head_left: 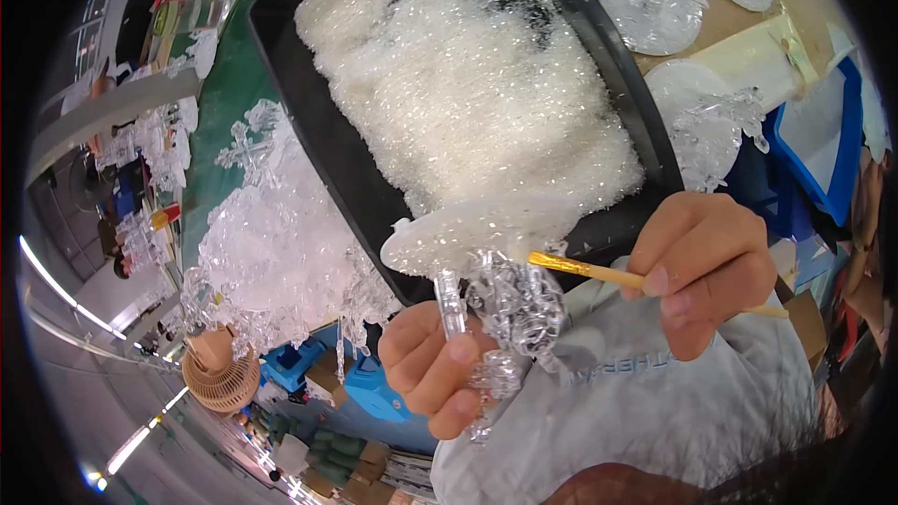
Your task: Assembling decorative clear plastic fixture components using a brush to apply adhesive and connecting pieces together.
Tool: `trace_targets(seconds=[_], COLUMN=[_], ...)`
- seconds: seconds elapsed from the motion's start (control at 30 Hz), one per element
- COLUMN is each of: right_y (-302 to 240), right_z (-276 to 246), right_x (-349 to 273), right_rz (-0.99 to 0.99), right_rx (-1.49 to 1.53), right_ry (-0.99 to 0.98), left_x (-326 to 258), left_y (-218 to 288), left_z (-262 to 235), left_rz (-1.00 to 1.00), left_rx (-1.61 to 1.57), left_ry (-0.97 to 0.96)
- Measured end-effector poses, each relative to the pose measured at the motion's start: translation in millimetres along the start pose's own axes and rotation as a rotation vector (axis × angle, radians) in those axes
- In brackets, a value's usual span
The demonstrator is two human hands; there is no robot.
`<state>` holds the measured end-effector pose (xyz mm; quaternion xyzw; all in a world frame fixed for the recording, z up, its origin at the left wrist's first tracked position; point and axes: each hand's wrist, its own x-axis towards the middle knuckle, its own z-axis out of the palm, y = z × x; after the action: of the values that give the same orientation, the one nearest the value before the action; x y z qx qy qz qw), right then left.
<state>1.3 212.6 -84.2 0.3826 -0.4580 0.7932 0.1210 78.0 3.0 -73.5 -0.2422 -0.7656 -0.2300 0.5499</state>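
My left hand is closed around a clear plastic figurine, gripping its transparent lower parts. The figurine is tilted, and its round white glitter-specked base is turned toward the tray, over the near edge. A thin wooden paintbrush with a gold-coloured front section is pinched in my right hand. It points left, its front end close to the underside of the base; I cannot tell whether they touch. Beyond both hands lies a black tray heaped with sparkling white glitter flakes.
Left of the tray, clear figurines on white bases are piled on a green surface. Several more white bases lie to the far right, near a blue bin. A woven fan-like object and blue containers appear lower left.
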Motion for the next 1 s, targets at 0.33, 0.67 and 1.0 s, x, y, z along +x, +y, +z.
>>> trace_targets(seconds=[0.33, 0.67, 1.0], right_y=[-6, 21, 18], right_z=[21, 32, 26], right_x=[39, 37, 34], right_rz=[0.072, -0.127, -0.117], right_rx=[0.074, 0.068, 0.0], right_ry=[-0.028, -0.036, -0.013], left_x=[1, 0, 0], left_y=[-4, -5, -7], left_z=[-6, 0, 6], left_rz=[0.05, 0.079, 0.121], left_rx=[-0.09, -0.116, -0.146], left_ry=[0.065, 0.142, 0.168])
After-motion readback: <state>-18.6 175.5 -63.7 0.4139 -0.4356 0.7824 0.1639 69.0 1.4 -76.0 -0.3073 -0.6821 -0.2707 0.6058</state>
